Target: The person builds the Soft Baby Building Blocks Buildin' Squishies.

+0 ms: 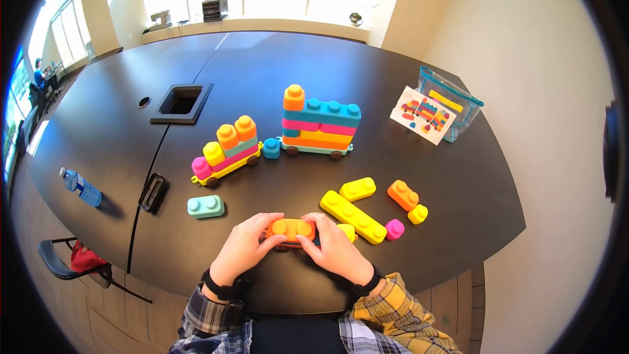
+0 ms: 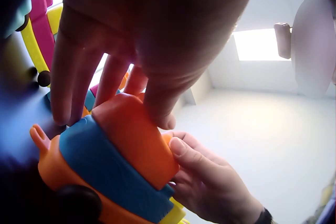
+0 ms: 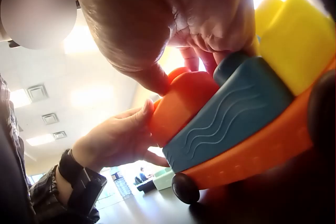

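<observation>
An orange two-stud block (image 1: 291, 228) sits on a blue block (image 3: 231, 111), which lies on an orange wheeled base (image 3: 252, 148) at the table's near edge. My left hand (image 1: 244, 244) holds the orange block from its left, thumb in front and fingers behind. From the other side my right hand (image 1: 337, 254) pinches the same block, its thumb on the near face. A yellow block (image 3: 302, 40) stands on the base beside the blue one. In the left wrist view a loop-shaped hitch (image 2: 39, 137) sticks out from the base's end.
Two built train cars, a yellow-based one (image 1: 226, 167) and a tall one (image 1: 320, 124), stand beyond my hands. Loose yellow blocks (image 1: 354, 216) and an orange block (image 1: 402, 194) lie right; a mint block (image 1: 205, 206) and a bottle (image 1: 82, 187) left. A picture card (image 1: 422, 115) leans on a clear bag (image 1: 458, 101).
</observation>
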A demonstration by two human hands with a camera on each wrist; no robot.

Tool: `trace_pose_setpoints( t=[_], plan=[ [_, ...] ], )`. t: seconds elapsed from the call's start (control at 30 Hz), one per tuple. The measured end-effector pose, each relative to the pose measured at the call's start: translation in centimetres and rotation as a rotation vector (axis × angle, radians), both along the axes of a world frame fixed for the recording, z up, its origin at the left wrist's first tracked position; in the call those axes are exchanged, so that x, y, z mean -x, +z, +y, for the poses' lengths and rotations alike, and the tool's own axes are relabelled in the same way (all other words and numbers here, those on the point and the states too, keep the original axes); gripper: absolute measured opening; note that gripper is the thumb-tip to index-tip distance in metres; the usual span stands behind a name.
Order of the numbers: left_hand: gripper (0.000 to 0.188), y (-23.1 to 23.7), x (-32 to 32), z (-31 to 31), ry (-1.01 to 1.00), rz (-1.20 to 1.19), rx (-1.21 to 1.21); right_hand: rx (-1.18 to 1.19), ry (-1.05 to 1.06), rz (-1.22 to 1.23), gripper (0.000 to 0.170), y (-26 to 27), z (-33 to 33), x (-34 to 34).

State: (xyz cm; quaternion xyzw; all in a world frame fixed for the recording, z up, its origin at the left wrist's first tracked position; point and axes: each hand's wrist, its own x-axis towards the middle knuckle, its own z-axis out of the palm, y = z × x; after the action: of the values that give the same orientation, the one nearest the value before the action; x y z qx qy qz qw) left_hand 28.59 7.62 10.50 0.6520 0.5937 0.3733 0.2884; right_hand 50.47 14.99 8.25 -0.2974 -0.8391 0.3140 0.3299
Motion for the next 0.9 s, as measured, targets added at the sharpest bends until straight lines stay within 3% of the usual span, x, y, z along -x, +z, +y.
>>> trace_pose_setpoints(
  t=[0.27, 0.37, 0.43, 0.57, 0.67, 0.73, 0.9],
  plan=[
    [0.043, -1.0, -0.1, 0.3, 0.021, -0.044, -0.059, 0.007, -0.006, -0.027, 0.038, -0.1, -0.1, -0.4],
    [0.043, -0.2, 0.0, 0.2, 0.001, 0.013, 0.012, 0.015, -0.012, -0.048, 0.038, -0.3, -0.1, -0.3],
    [0.045, 0.2, 0.0, 0.3, -0.016, 0.144, -0.036, -0.114, -0.008, 0.069, 0.040, -0.1, 0.0, 0.0],
    [0.048, 1.1, -0.6, 0.3, 0.008, 0.162, -0.145, -0.149, -0.106, 0.107, 0.044, 2.3, 1.0, -2.6],
    [0.049, 1.0, -0.7, 0.4, -0.006, 0.157, -0.208, -0.354, -0.364, -0.112, 0.038, 4.0, 3.5, -6.4],
    [0.045, 0.2, -0.6, 0.6, -0.056, 0.128, -0.200, -0.335, -0.508, -0.199, 0.039, 4.1, 5.6, -9.3],
    [0.042, 0.2, -1.1, 0.7, -0.043, 0.080, -0.177, -0.323, -0.633, -0.467, 0.049, 1.2, 10.1, -16.0]
  ],
)
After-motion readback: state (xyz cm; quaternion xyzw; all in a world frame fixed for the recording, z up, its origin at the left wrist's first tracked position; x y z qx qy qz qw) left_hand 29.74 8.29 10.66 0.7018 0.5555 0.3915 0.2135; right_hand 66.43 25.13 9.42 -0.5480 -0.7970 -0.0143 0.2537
